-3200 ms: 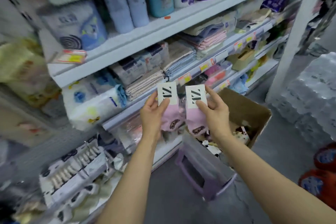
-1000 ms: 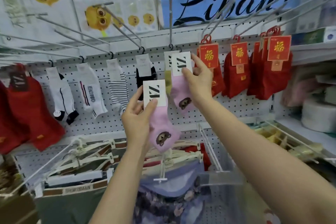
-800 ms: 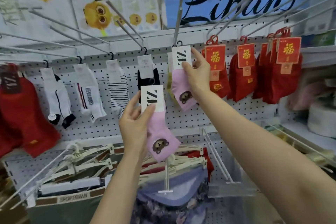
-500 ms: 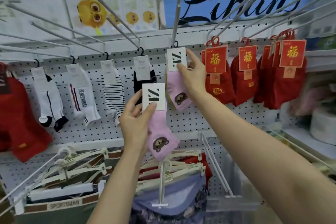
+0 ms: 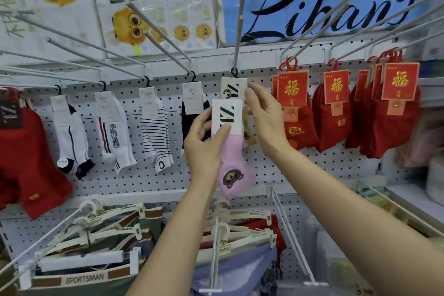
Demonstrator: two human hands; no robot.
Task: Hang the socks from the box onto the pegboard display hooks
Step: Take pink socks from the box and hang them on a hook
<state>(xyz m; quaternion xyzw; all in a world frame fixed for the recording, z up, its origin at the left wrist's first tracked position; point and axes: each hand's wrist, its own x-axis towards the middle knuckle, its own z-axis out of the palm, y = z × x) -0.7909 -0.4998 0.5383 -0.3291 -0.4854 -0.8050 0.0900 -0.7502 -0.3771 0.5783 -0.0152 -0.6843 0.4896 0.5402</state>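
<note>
Compared with half a second ago, the pink sock (image 5: pixel 234 163) held in the left hand (image 5: pixel 204 149) is raised, so that its white card (image 5: pixel 227 116) now overlaps the lower edge of the card of the hung sock (image 5: pixel 234 87). The right hand (image 5: pixel 266 118), which was pinching that hung card, is now seen with fingers loosened and nearly straight, the fingertips just beside the card's right edge; whether they touch it cannot be told.

The pink sock is pinched at its card between the left thumb and fingers. Its long axis runs almost vertically, card end up, the toe pointing down and slightly right, with the bear face turned toward the camera. It is held in front of the pegboard (image 5: pixel 149 175), below the hook (image 5: pixel 237 31) carrying the hung sock.

The body of the hung sock is largely hidden behind the held card and the right hand. The red socks (image 5: pixel 298 125) at the far right are blurred.
</note>
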